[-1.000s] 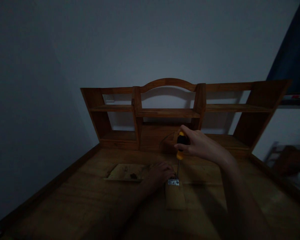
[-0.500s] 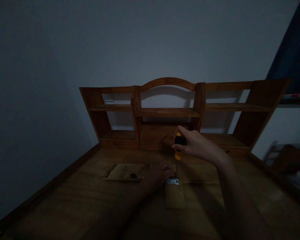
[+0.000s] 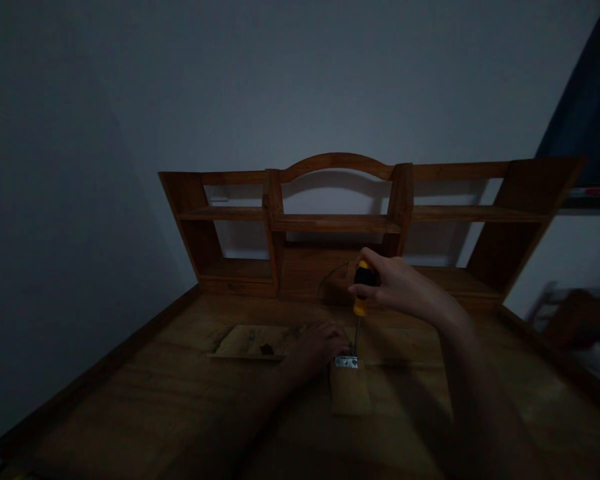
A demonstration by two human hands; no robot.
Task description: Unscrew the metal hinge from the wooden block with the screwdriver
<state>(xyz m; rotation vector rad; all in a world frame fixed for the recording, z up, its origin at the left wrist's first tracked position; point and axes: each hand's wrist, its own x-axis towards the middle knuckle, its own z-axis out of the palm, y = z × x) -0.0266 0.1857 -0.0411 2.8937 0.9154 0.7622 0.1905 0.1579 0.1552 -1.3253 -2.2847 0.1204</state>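
My right hand (image 3: pixel 397 283) is closed around the yellow and black handle of a screwdriver (image 3: pixel 361 307), which leans slightly, its handle to the right. The shaft points down at the back edge of a small silver metal hinge (image 3: pixel 347 362). Just left of the hinge, my left hand (image 3: pixel 320 345) is bent over a long wooden board (image 3: pixel 253 340), gripping it against the tabletop; its thumb side is dim. A short wooden piece (image 3: pixel 350 393) lies on the near side of the hinge. The screwdriver's tip and any screw under it are too small to make out.
The wooden desk (image 3: pixel 170 380) has raised side edges. A shelf unit (image 3: pixel 335 223) with several compartments stands at its back, against a pale wall (image 3: pixel 300 80). A dark mark (image 3: pixel 267 349) shows on the long board. A wooden chair (image 3: pixel 575 317) is at the far right.
My right hand and the screwdriver handle have shifted slightly right and up, so the screwdriver leans more. My left hand stays in place on the board.
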